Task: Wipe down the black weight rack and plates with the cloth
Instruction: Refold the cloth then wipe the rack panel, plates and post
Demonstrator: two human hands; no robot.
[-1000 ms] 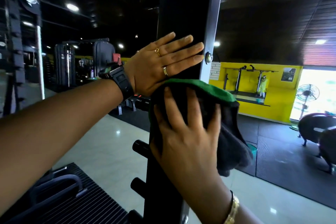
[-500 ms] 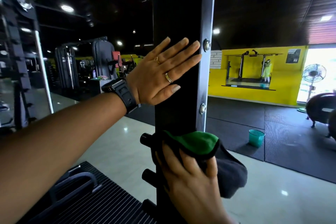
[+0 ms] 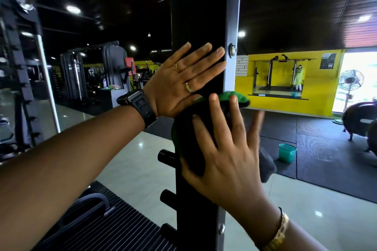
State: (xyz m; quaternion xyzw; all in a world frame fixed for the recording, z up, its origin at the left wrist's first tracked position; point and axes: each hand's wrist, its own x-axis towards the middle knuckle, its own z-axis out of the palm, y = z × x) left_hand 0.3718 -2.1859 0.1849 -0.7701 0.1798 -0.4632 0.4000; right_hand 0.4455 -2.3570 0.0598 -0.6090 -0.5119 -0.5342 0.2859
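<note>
Gym backdrop: left hand flat on rack, right hand flat on one cloth.

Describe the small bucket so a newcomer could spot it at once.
Start at the black rack post mid-frame. Just right of it, past the right hand and cloth, a bucket stands on the dark mat. It is the only teal thing on the floor.

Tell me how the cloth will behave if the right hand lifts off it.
The cloth is probably floppy: its loose end droops past the rack's edge. It would likely drop, since the right hand presses it against the upright face.
</note>
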